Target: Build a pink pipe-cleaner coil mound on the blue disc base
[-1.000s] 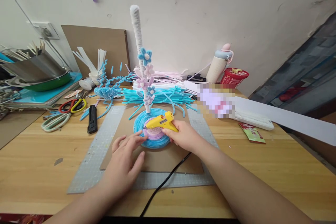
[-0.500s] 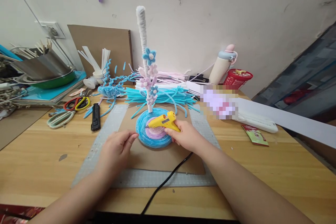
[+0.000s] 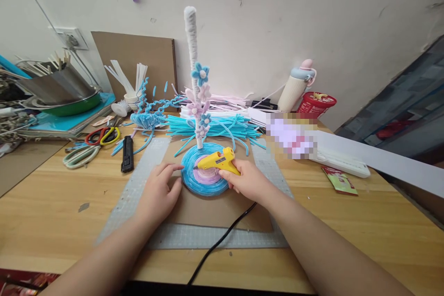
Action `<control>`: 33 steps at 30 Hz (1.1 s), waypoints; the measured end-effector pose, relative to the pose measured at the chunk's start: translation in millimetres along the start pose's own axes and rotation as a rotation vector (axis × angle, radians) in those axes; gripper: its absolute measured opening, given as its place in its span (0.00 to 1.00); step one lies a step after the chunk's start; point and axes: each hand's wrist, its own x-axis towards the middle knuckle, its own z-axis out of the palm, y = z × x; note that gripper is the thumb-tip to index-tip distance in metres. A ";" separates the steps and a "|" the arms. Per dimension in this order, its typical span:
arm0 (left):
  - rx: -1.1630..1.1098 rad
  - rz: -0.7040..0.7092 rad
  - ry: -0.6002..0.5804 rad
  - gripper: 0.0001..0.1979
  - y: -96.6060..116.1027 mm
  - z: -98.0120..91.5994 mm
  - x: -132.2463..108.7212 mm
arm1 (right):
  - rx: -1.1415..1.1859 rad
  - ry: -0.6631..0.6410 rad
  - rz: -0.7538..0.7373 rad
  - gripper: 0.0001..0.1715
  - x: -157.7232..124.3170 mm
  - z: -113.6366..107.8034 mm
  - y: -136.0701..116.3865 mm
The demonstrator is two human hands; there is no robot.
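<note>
A yellow hot glue gun is in my right hand, its nozzle pointing left over a round coil disc. The disc is blue around the outside and pink to pale at the centre, and lies on a piece of cardboard. My left hand rests at the disc's left edge, thumb and fingers apart, holding nothing that I can see. Behind the disc rises a white wrapped stem with blue and pink fuzzy flowers on it.
Behind the stem lie blue pipe cleaners. At left are scissors and a black box cutter. A grey cutting mat lies under the cardboard. The glue gun's black cord runs toward me. A bottle stands back right.
My left thumb and fingers have come apart from a pinch at the disc's edge. The glue gun stays over the disc in my right hand. The view has shifted slightly.
</note>
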 end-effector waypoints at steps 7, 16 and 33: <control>0.045 0.207 -0.089 0.18 -1.1 -2.2 1.9 | -0.030 0.011 -0.010 0.14 -0.7 -0.2 1.0; -0.009 0.267 -0.160 0.09 -3.7 -11.1 19.3 | -0.022 0.002 -0.008 0.15 0.8 0.5 1.5; -0.094 0.156 -0.190 0.10 -15.8 -0.3 42.1 | 0.014 0.008 0.004 0.14 0.0 0.1 1.8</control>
